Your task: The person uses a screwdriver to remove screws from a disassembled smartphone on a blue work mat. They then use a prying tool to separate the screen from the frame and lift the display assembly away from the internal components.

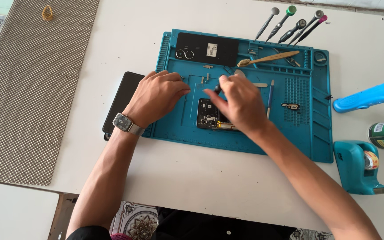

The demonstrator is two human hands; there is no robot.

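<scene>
Fingertips (213,90) of your right hand (241,104) pinch a small dark tool just above the opened black phone body (207,116) on the teal silicone repair mat (245,138). Your left hand (156,95), fingers curled and empty, rests just left of it.

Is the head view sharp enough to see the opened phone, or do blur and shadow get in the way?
Head view: even daylight, soft shadows, no glare; right hand slightly motion-blurred and covering part of the opened phone; left hand and blue mat sharp.
</scene>
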